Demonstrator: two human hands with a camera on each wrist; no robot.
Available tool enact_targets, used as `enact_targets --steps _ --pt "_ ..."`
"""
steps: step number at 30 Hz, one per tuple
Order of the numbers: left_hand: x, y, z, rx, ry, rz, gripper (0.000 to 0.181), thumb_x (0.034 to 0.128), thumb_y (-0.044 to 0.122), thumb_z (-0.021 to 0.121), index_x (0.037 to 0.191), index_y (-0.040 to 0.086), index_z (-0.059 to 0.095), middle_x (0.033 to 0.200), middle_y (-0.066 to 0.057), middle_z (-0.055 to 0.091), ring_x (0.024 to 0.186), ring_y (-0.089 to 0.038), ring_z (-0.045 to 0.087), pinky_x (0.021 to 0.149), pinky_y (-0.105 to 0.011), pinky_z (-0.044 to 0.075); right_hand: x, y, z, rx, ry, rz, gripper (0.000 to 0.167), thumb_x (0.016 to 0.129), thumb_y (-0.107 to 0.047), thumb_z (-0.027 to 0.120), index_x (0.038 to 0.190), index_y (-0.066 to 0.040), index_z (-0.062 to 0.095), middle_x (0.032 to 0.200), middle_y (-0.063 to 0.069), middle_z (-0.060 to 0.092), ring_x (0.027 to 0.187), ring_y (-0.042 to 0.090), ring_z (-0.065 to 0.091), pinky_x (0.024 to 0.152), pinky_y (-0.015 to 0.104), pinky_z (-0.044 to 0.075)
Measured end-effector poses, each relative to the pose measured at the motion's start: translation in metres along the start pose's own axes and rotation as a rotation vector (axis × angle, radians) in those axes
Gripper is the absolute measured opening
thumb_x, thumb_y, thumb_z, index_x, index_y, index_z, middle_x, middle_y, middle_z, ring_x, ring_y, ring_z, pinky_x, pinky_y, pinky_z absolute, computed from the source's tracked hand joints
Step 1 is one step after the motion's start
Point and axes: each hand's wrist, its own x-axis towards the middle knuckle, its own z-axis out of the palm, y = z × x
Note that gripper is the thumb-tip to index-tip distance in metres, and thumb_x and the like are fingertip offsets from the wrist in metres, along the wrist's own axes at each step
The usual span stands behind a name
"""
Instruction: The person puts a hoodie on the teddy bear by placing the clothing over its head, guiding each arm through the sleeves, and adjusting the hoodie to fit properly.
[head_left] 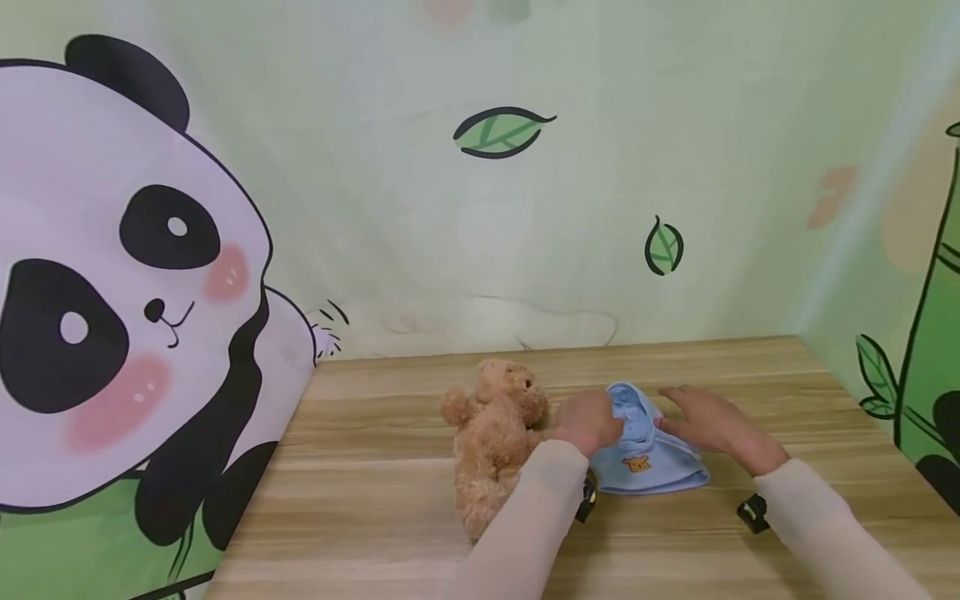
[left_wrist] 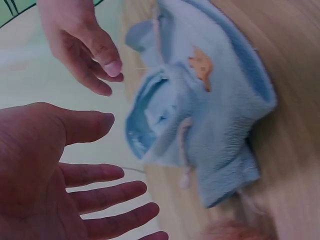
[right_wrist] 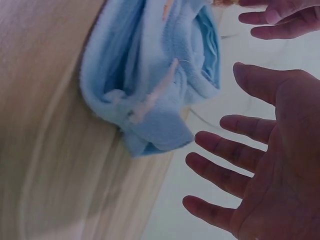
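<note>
A small light-blue hoodie with a brown animal patch and pale drawstrings lies on the wooden table, its hood and neck opening pointing away from me. At its left is my left hand, fingers spread and apart from the cloth in the left wrist view. My right hand hovers beyond the hoodie's right sleeve, with fingers extended and nothing held. A brown teddy bear lies left of the hoodie, partly behind my left forearm. In the left wrist view only a blurred bit of brown fur shows at the bottom.
The wooden table meets a green printed wall cloth at the back. A large printed panda covers the left side. Dark wrist cameras sit below both wrists.
</note>
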Motion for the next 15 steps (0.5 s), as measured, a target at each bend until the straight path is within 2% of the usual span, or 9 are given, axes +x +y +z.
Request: enact_targets --steps 6,12,15 --pt "0.006 -0.001 0.012 0.017 0.014 -0.029 0.019 0.0863 0.037 0.068 0.092 0.019 0.071 0.096 0.004 0.072 0.08 -0.014 0.064 0.066 -0.035 0.052 0.003 0.002 0.009 0.085 -0.009 0.002 0.056 0.093 -0.027 0.064 0.135 0.008 0.05 0.13 0.034 0.056 0.118 0.051 0.054 0.096 0.062 0.045" --pt "0.008 0.002 0.016 0.022 0.015 -0.05 0.013 0.0869 0.033 0.069 0.088 0.02 0.07 0.098 0.005 0.072 0.089 -0.016 0.067 0.075 -0.036 0.052 0.006 0.007 0.018 0.095 -0.003 -0.014 0.049 0.09 -0.023 0.068 0.127 0.007 0.056 0.122 0.03 0.062 0.111 0.047 0.059 0.093 0.059 0.048" --pt "0.01 0.003 0.019 0.022 0.013 -0.079 0.013 0.0876 0.032 0.068 0.086 0.019 0.07 0.096 0.005 0.072 0.085 -0.015 0.066 0.067 -0.035 0.051 0.007 0.008 0.021 0.092 -0.007 -0.004 0.045 0.089 -0.023 0.069 0.124 0.005 0.059 0.118 0.028 0.064 0.108 0.045 0.061 0.091 0.058 0.049"
